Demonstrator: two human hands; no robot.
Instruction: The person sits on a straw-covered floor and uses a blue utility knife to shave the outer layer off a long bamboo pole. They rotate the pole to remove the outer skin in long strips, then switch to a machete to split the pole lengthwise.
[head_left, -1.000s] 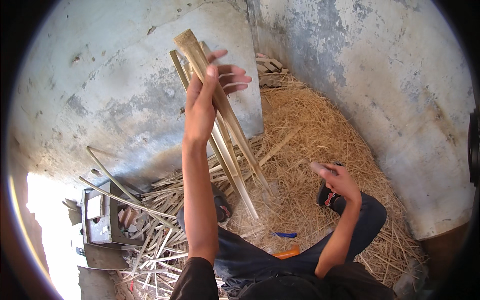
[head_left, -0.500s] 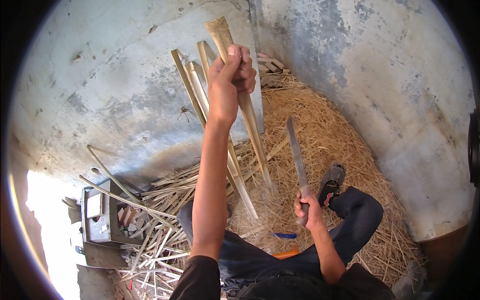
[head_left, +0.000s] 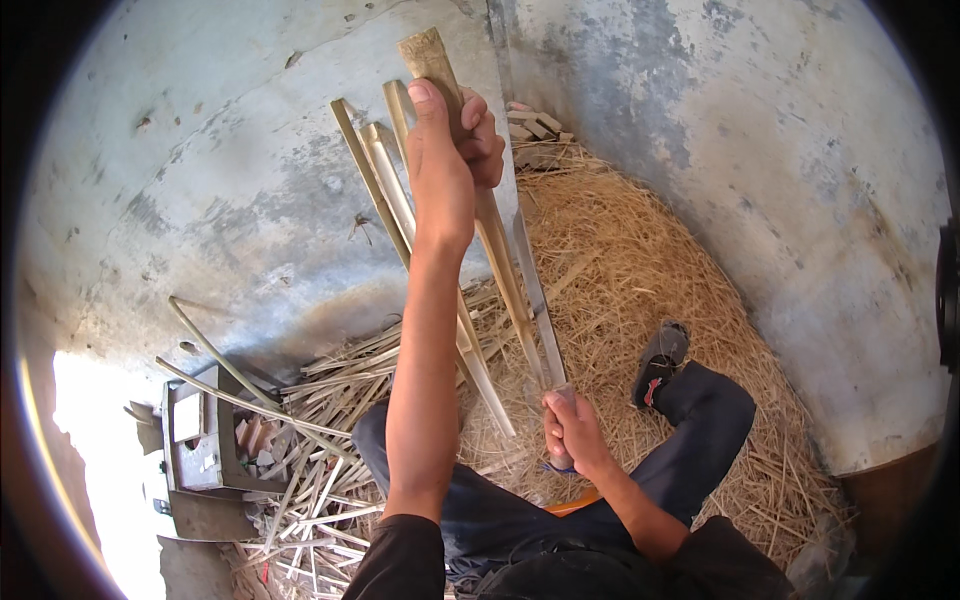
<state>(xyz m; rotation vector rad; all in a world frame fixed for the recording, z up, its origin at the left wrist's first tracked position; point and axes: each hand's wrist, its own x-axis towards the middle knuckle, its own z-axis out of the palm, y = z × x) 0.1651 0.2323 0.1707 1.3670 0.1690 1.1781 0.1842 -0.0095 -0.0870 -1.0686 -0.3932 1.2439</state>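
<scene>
My left hand (head_left: 450, 160) is raised at arm's length, its fingers wrapped round the upper part of a split bamboo strip (head_left: 500, 255). The strip stands nearly upright, its wide end above my fist and its lower end down among the shavings. Below and to the right, my right hand (head_left: 573, 432) grips the handle of a long-bladed knife (head_left: 537, 300). Its blade points up and away, close beside the strip's right side; whether they touch I cannot tell. Several other bamboo strips (head_left: 368, 185) lean against the wall left of my left hand.
A heap of straw-like shavings (head_left: 620, 230) fills the corner between two stained walls (head_left: 250, 180). Cut bamboo slats (head_left: 330, 385) lie at the left, near a worn box (head_left: 205, 440) of rubble. An orange object (head_left: 573, 503) shows between my legs; a shoe (head_left: 662, 360) rests on the shavings.
My right hand has swung the knife left, from apart at the right to alongside the bamboo strip. My left hand keeps hold of the strip, with its thumb shifted.
</scene>
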